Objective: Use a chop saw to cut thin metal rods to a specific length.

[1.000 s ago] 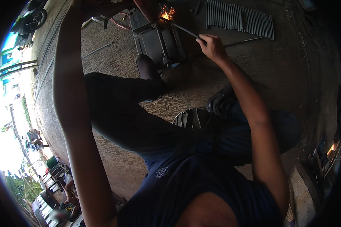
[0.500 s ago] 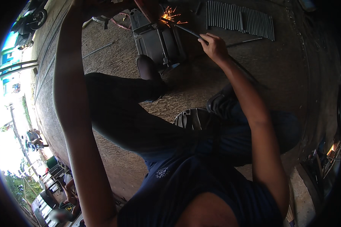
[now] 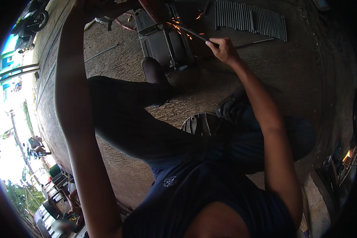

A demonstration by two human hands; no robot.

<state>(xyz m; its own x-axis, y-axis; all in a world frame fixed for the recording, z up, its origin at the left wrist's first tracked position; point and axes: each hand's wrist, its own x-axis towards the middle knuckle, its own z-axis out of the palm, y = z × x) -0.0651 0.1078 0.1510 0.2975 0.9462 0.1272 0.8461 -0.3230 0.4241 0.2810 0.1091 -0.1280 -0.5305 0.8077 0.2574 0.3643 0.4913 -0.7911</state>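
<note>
My right hand (image 3: 223, 50) is closed round a thin dark metal rod (image 3: 195, 34), which slants up and left to a floor-standing cut-off saw (image 3: 158, 43). Orange sparks (image 3: 179, 27) fly where the rod's far end meets the machine. Above its grey base, a red part (image 3: 150, 8) leans in from the top edge. My left forearm (image 3: 72, 75) stretches up along the left side toward that red part. The left hand lies in deep shadow at the top edge, so its fingers and what they touch cannot be made out.
Cut grey rods or tubes (image 3: 235, 16) lie in a row at the upper right, with another rod (image 3: 254, 43) below them. My shoe (image 3: 154, 70) is close against the saw base. A round ribbed metal piece (image 3: 200, 123) sits between my legs. Motorcycles (image 3: 33, 23) stand far left.
The sparks have gone from a dense bright burst to fewer, scattered streaks. My right hand and the rod have shifted very slightly; the left arm keeps nearly the same place.
</note>
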